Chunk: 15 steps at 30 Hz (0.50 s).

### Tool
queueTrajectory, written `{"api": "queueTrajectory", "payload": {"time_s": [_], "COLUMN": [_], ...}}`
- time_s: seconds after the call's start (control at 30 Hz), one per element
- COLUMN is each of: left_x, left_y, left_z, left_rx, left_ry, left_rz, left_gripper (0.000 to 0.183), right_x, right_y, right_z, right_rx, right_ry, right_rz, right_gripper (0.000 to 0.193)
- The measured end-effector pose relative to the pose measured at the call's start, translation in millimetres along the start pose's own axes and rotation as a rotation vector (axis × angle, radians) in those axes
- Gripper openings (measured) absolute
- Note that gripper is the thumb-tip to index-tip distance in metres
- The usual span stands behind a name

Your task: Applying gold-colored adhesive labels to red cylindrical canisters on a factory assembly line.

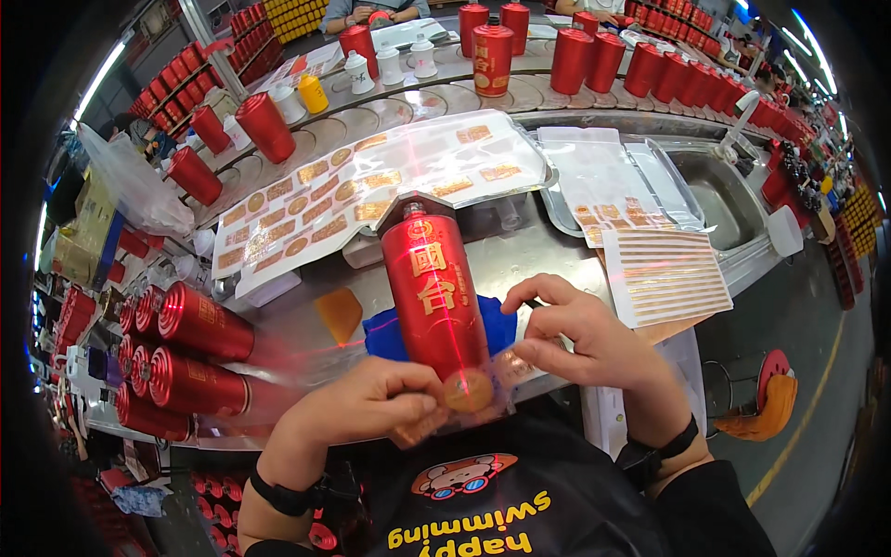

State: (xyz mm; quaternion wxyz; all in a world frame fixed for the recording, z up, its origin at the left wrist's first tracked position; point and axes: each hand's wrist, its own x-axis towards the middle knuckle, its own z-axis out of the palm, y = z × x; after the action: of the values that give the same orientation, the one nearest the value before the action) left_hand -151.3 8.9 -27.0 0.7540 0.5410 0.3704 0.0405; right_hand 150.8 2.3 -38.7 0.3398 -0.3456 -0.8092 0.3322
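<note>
A red bottle (434, 297) with large gold characters lies on its side, its neck pointing away from me and its base toward me. Blue cloth (382, 332) shows under it on both sides. Across the bottle's near end stretches a clear decal film (467, 392) with a round gold emblem in its middle and gold patches at its ends. My left hand (376, 395) is closed, pinching the film's left end. At the right end my right hand (589, 330) holds the film low near the thumb, its index finger curled above. Thin red light lines cross the bottle.
Gold decal sheets (316, 206) lie beyond the bottle; a gold-striped sheet (664, 278) is to the right, near a metal sink (729, 209). Stacked red bottles (206, 320) stand at left. A curved conveyor (357, 111) carries more bottles; a co-worker's sleeve (348, 13) shows behind it.
</note>
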Motion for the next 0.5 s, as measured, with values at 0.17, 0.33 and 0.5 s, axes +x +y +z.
{"api": "queueTrajectory", "payload": {"time_s": [0.17, 0.33, 0.5], "left_x": [8.5, 14.1, 20.4], "left_y": [-12.4, -17.2, -22.4], "left_z": [-14.5, -20.2, -21.8], "left_rx": [-0.001, 0.183, 0.180], "left_ry": [0.217, 0.433, 0.492], "left_rz": [0.204, 0.371, 0.376], "left_gripper": [0.017, 0.021, 0.023], "right_x": [7.6, 13.8, 14.7], "right_y": [21.7, 30.4, 33.2], "right_z": [13.6, 19.0, 22.6], "right_rx": [0.034, 0.061, 0.066], "right_ry": [0.087, 0.133, 0.137], "right_rz": [0.071, 0.114, 0.133], "right_gripper": [0.024, 0.024, 0.024]}}
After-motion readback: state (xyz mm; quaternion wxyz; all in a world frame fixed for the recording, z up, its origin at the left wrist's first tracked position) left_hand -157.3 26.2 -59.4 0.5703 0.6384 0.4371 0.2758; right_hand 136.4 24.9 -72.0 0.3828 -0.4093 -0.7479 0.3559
